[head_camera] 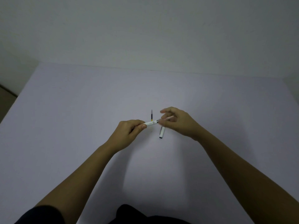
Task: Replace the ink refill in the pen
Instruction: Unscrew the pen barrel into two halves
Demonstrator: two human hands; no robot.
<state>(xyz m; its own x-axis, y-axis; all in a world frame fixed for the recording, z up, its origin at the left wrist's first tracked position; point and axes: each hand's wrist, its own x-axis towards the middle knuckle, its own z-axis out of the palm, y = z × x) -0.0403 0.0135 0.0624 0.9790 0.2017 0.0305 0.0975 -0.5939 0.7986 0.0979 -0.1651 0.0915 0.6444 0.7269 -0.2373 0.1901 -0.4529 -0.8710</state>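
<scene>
At frame centre, the left hand grips the white pen barrel; the right hand pinches a pinkish piece at its end, above the tabletop.

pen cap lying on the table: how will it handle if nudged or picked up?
The pen cap is a small cylinder lying flat, so probably light, rigid and apt to roll sideways. Its clip may stop a roll. The smooth white finish could be slippery.

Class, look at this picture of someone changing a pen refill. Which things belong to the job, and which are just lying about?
Part of the job:
- pen barrel, held in the left hand
- pinkish pen piece, at the right hand
- refill, lying on the table
- pen cap, lying on the table

Just lying about:
- nothing; only the bare table itself
</scene>
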